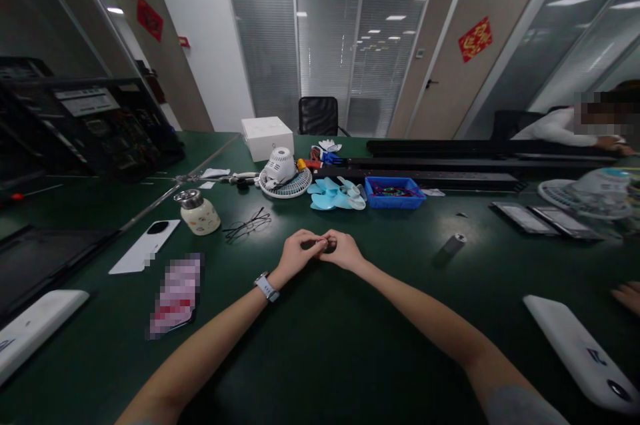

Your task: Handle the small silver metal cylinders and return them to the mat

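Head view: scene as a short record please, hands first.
hands: left hand and right hand brought together, fingers bent inward
held: too small to tell
left wrist: watch
beyond hands: light-blue fan blades, with blue tray just right of them
left of hands: cream jar, upright
surface: dark green tabletop
other person: white sleeve at far right

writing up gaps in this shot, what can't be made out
Head view: anything between left hand and right hand, which cover it.
Head view: contents of blue tray, too small.
Head view: another person's hand, cut off by right edge.
Head view: pink item, pixelated.
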`<state>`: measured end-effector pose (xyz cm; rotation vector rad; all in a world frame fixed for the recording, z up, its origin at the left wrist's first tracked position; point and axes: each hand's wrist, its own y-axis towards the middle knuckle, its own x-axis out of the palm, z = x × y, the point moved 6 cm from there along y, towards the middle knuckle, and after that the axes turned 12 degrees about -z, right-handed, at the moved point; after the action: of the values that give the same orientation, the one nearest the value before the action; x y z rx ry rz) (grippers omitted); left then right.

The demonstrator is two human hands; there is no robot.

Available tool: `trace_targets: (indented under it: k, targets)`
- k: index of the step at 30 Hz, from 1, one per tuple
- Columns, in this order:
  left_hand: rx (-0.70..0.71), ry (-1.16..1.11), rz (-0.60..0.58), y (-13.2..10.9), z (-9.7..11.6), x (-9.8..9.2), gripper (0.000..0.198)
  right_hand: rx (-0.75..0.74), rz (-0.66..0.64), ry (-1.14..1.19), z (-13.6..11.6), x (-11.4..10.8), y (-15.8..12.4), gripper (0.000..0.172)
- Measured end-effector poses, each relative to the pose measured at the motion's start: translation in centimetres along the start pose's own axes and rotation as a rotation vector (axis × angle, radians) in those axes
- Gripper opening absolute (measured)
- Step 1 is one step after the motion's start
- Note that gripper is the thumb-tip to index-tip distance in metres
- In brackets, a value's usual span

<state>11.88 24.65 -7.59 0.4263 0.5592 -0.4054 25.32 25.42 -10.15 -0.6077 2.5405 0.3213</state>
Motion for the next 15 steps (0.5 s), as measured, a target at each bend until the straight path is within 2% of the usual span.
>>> trace_targets:
  k: [4, 7, 9, 12, 15]
  targets:
    - [-0.008, 0.031, 0.062, 0.2, -0.3, -1.4, 0.026, 0.001, 0.031, -0.036, 0.0, -0.1, -0.1, 0.033]
    - [-0.054, 0.159, 0.106, -0.4, -1.7, -2.6, 0.024, -0.004, 0.020, -0.013, -0.1, -0.1, -0.2, 0.039]
    - [-0.111, 0.260, 0.071, -0.9, -3.3, -2.9, 0.023, -0.007, 0.018, -0.013, -0.3, 0.0, -0.3, 0.040]
    - [-0.203, 0.354, -0.041, -1.6, -5.4, -2.5, 0.025, -0.013, 0.037, -0.038, -0.6, 0.2, -0.4, 0.039]
    - [-0.233, 0.400, -0.099, -1.9, -6.0, -2.0, 0.029, -0.024, 0.062, -0.078, -0.8, -0.2, -1.2, 0.037]
